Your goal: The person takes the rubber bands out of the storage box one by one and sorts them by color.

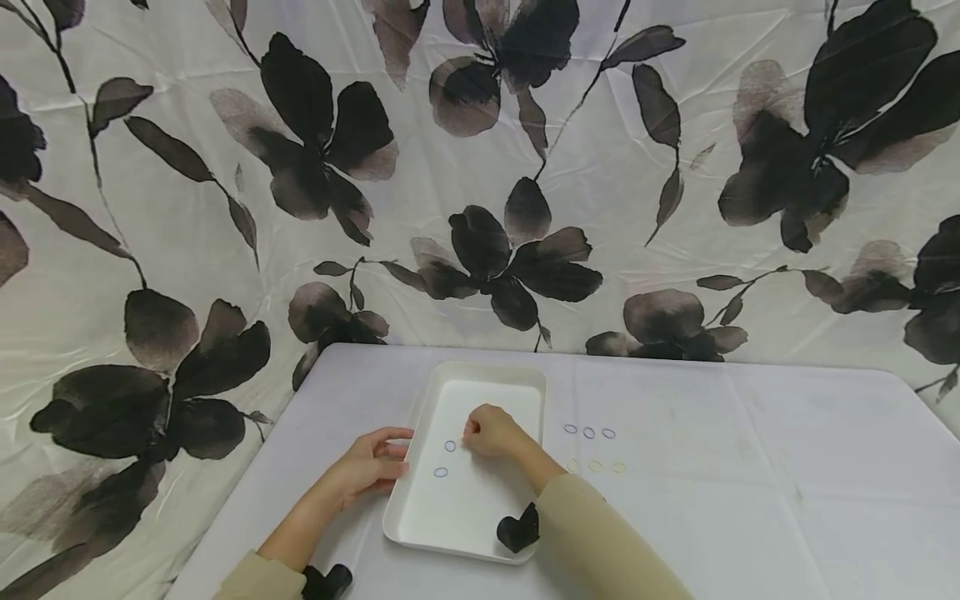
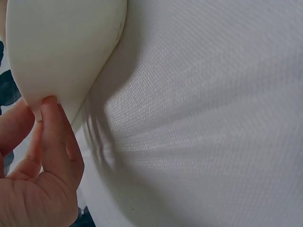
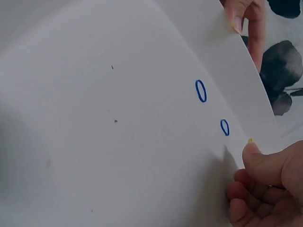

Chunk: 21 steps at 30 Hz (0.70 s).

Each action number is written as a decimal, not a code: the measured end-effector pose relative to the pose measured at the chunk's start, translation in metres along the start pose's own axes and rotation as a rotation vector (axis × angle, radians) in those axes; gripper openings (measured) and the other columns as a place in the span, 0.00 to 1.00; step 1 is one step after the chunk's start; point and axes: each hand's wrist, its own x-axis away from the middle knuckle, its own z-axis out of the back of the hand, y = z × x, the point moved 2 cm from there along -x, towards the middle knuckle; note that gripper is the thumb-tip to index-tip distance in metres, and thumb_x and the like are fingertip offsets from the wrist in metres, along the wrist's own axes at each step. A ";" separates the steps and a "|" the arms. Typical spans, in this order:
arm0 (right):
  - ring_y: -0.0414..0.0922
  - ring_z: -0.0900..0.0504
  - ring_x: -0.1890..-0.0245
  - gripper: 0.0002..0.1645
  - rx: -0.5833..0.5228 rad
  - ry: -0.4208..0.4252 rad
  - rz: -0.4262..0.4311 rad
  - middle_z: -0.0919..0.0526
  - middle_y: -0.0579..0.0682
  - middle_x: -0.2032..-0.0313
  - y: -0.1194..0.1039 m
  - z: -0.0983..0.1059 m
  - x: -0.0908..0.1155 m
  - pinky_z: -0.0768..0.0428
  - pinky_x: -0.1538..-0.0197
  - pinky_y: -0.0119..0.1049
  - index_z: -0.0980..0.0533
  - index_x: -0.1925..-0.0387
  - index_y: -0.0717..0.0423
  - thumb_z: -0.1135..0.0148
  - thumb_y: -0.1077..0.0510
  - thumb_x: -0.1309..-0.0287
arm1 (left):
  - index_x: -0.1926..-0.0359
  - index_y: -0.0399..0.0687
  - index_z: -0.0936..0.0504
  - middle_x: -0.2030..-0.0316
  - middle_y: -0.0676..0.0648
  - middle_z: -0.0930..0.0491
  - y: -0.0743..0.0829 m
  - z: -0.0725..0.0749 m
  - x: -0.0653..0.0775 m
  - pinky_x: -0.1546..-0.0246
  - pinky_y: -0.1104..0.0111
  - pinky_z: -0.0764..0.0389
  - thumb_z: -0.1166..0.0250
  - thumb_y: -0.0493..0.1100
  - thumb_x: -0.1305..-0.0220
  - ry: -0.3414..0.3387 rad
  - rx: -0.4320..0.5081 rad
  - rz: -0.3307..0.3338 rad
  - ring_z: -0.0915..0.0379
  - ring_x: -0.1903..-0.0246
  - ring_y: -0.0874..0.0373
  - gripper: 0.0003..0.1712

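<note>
In the head view's lower centre, your right hand (image 1: 491, 431) hides its load; the right wrist view's lower right shows only part of a tiny yellow piece (image 3: 250, 140) pinched at your thumb tip. Two thin blue oval rings (image 1: 446, 446) lie near, left of it, on a white rectangular plastic tray (image 1: 435, 521); your left hand (image 1: 367, 468) pinches its left rim.

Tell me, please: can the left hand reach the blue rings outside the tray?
Probably not: the left hand pinches the tray, which, with the right hand, lies between it and those blue rings.
</note>
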 end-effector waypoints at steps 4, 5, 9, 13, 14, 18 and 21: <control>0.38 0.33 0.79 0.10 -0.071 -0.033 0.021 0.29 0.44 0.83 0.002 0.008 0.004 0.33 0.74 0.28 0.26 0.82 0.59 0.38 0.67 0.47 | 0.38 0.34 0.36 0.56 0.39 0.25 -0.002 -0.001 -0.001 0.66 0.63 0.20 0.38 0.27 0.46 0.007 -0.006 0.007 0.23 0.64 0.54 0.33; 0.38 0.32 0.80 0.10 -0.100 -0.040 0.025 0.29 0.44 0.83 0.002 0.010 0.005 0.33 0.75 0.28 0.26 0.81 0.59 0.39 0.68 0.48 | 0.38 0.34 0.35 0.56 0.38 0.25 -0.002 -0.001 -0.001 0.66 0.63 0.20 0.38 0.26 0.46 0.012 -0.006 0.007 0.23 0.64 0.53 0.33; 0.38 0.29 0.82 0.09 -0.228 -0.061 0.032 0.27 0.47 0.84 0.001 0.019 0.008 0.31 0.77 0.27 0.25 0.79 0.61 0.42 0.72 0.48 | 0.38 0.35 0.34 0.57 0.38 0.25 -0.002 0.000 -0.002 0.65 0.62 0.20 0.38 0.26 0.46 0.034 -0.013 0.011 0.23 0.64 0.52 0.32; 0.39 0.26 0.81 0.06 -0.336 -0.062 0.039 0.25 0.47 0.83 0.003 0.028 0.013 0.25 0.75 0.29 0.24 0.77 0.63 0.40 0.71 0.48 | 0.38 0.35 0.34 0.57 0.38 0.25 -0.002 0.000 -0.002 0.65 0.61 0.20 0.38 0.26 0.45 0.036 -0.015 0.015 0.23 0.64 0.52 0.32; 0.39 0.26 0.81 0.05 -0.362 -0.061 0.041 0.24 0.47 0.83 0.004 0.030 0.014 0.23 0.74 0.30 0.24 0.77 0.64 0.39 0.71 0.48 | 0.38 0.35 0.34 0.57 0.38 0.25 -0.002 0.000 -0.002 0.65 0.61 0.20 0.38 0.26 0.45 0.034 -0.014 0.013 0.23 0.64 0.52 0.32; 0.39 0.24 0.80 0.03 -0.454 -0.066 0.031 0.23 0.47 0.82 0.009 0.040 0.022 0.20 0.70 0.33 0.23 0.74 0.68 0.37 0.70 0.49 | 0.38 0.34 0.35 0.57 0.37 0.25 -0.003 -0.001 -0.002 0.66 0.62 0.20 0.39 0.26 0.45 0.024 -0.015 0.005 0.23 0.64 0.52 0.32; 0.39 0.23 0.79 0.03 -0.494 -0.071 0.015 0.23 0.47 0.80 0.012 0.049 0.028 0.19 0.68 0.34 0.22 0.72 0.69 0.37 0.69 0.49 | 0.39 0.34 0.35 0.57 0.38 0.25 -0.004 -0.001 -0.002 0.66 0.62 0.20 0.38 0.26 0.46 0.021 -0.014 0.003 0.23 0.65 0.52 0.32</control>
